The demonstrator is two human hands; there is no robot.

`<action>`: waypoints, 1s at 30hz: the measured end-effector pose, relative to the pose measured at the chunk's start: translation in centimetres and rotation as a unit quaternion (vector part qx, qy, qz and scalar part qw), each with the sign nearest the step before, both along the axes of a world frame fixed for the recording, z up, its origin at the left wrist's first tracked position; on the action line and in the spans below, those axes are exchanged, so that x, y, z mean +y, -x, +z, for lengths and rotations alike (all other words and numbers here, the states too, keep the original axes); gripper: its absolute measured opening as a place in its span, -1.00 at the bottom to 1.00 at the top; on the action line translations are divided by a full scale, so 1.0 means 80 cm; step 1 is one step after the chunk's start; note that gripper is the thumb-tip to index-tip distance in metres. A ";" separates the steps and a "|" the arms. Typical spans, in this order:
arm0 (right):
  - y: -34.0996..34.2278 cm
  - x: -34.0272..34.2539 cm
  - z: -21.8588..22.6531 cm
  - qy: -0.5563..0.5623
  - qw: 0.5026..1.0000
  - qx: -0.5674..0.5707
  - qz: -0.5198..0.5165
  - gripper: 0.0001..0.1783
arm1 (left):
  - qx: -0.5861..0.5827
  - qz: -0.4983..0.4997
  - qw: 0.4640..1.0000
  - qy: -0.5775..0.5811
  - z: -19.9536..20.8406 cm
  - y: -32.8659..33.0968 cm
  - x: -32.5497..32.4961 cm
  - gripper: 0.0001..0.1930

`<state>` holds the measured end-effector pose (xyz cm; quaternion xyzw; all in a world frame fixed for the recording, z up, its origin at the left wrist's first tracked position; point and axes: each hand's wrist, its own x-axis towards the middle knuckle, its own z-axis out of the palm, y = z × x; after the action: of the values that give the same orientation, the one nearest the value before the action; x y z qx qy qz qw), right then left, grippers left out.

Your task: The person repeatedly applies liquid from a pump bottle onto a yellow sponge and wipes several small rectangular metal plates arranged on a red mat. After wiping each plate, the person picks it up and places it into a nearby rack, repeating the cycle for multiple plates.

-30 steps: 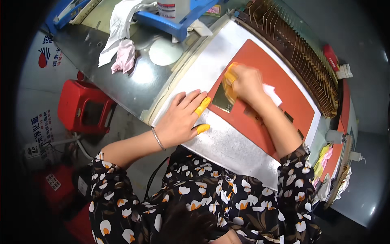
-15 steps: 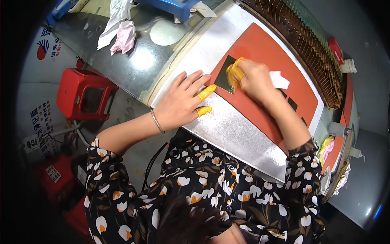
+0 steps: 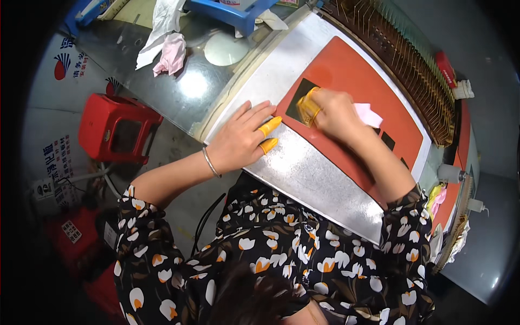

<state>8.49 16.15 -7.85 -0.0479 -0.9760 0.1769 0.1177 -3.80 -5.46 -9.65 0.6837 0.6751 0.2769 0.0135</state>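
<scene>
Yellow finger cots (image 3: 270, 127) on, left hand (image 3: 238, 138) was loosely spread, right hand (image 3: 337, 110) bunched over a dark plate (image 3: 297, 101), pinch unclear; looked like rubbing, next stroke probably needed even pressure.

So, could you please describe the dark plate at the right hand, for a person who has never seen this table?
Find the big orange mat. Near its left corner lies the dark plate, partly covered by the right hand. The other dark pieces lie further right, beside the forearm; only this one is under the fingers.
</scene>
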 end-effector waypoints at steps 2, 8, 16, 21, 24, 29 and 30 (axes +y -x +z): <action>-0.001 -0.037 0.003 0.010 0.996 -0.031 0.078 -0.92 | -0.008 0.000 1.000 -0.004 -0.002 -0.002 -0.002 -0.59; 0.010 -0.050 0.001 0.005 0.992 0.003 0.126 -0.92 | -0.007 -0.001 1.000 -0.002 -0.002 0.002 -0.002 -0.64; -0.023 0.001 0.021 0.082 0.992 0.012 -0.095 -0.90 | -0.043 -0.004 0.999 0.003 0.008 0.000 0.002 -0.52; -0.004 -0.016 -0.001 -0.012 0.999 -0.009 -0.038 -0.92 | -0.003 0.002 0.998 0.058 0.016 -0.004 0.007 -0.40; 0.026 0.018 0.003 -0.005 0.992 -0.018 -0.125 -0.93 | 0.023 -0.003 0.997 0.078 0.016 -0.006 0.007 -0.38; 0.004 -0.039 -0.007 0.018 0.993 0.023 0.110 -0.90 | -0.010 -0.021 0.999 0.038 0.007 0.003 0.003 -0.42; -0.019 -0.057 0.015 -0.005 0.986 -0.047 0.157 -0.88 | -0.032 -0.022 0.999 0.025 0.003 0.005 0.000 -0.43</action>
<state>9.99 11.58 -6.67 0.0983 -0.9767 0.1863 0.0423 -4.24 -5.48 -9.38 0.6884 0.6659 0.2815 0.0583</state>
